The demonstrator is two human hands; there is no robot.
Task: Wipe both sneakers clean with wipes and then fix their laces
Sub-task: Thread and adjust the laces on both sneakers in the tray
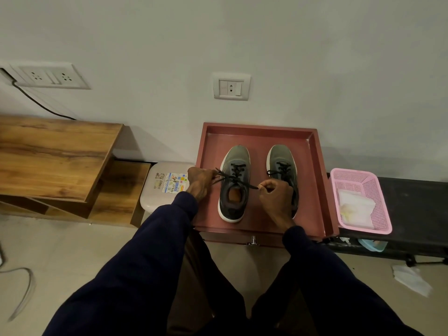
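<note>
Two sneakers sit side by side in the red tray [320, 166] — the left hand [200, 181] and right hand [275, 192] each pinch a black lace end of the left sneaker [234, 183], grips closed, pulling outward; the right sneaker [282, 166] lies untouched.

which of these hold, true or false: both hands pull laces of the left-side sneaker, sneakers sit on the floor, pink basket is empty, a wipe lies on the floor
1. Left hand and right hand pull the laces of the left-side sneaker: true.
2. Sneakers sit on the floor: false, both, including the right-side sneaker, stand on the red tray.
3. Pink basket is empty: false, it holds used wipes.
4. A crumpled wipe lies on the floor: true.
</note>
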